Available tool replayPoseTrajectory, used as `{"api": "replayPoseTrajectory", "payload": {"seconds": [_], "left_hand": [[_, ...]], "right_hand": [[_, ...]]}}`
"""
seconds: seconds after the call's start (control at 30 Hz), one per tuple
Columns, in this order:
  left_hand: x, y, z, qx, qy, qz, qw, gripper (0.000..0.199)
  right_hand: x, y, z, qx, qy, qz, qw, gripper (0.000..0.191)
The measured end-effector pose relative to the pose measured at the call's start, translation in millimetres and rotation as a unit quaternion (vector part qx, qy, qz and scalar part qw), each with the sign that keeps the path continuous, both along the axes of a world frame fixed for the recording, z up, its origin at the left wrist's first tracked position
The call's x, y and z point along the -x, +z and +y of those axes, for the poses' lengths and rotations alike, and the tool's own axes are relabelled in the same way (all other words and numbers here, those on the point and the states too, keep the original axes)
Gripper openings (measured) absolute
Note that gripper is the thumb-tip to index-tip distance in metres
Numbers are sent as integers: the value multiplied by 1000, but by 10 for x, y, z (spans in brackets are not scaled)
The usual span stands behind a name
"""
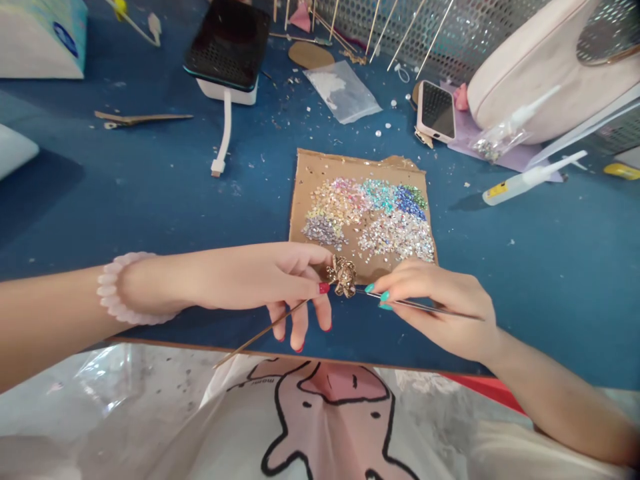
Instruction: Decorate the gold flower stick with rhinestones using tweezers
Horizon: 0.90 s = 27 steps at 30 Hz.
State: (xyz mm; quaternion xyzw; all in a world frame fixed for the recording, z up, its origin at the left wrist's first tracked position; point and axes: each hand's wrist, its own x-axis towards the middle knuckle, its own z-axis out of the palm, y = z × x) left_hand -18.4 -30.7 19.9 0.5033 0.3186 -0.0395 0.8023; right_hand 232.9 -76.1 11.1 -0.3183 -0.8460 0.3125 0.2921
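My left hand (295,283), with red nails and a pale bead bracelet at the wrist, pinches a gold flower ornament on a thin stick (263,333) between thumb and forefinger. The ornament (344,275) is held just over the near edge of a cardboard piece. In my right hand (435,297), with teal nails, is a pair of slim metal tweezers (425,307). Their tip meets or nearly meets the ornament's right side; whether a small stone sits in it I cannot tell. Beyond, the cardboard (350,260) carries heaps of tiny rhinestones (397,235) sorted by colour.
Behind the cardboard lies a clear plastic bag (343,92). A phone (436,112) and a glue tube (533,179) are at the right. A black device on a white stand (227,43), a hair clip (143,119) and a tissue box (43,40) stand or lie at the left.
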Motion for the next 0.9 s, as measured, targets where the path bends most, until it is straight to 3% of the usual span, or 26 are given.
{"api": "replayPoseTrajectory", "payload": {"seconds": [0.4, 0.67, 0.9], "left_hand": [[-7, -3, 0, 5, 3, 5, 1000, 18], [-41, 11, -25, -13, 20, 8, 1000, 7], [-34, 10, -39, -25, 25, 17, 999, 15]], "right_hand": [[26, -17, -3, -15, -39, -6, 999, 19], [46, -42, -19, -2, -80, -4, 997, 13], [71, -32, -17, 20, -95, -12, 995, 10]]}}
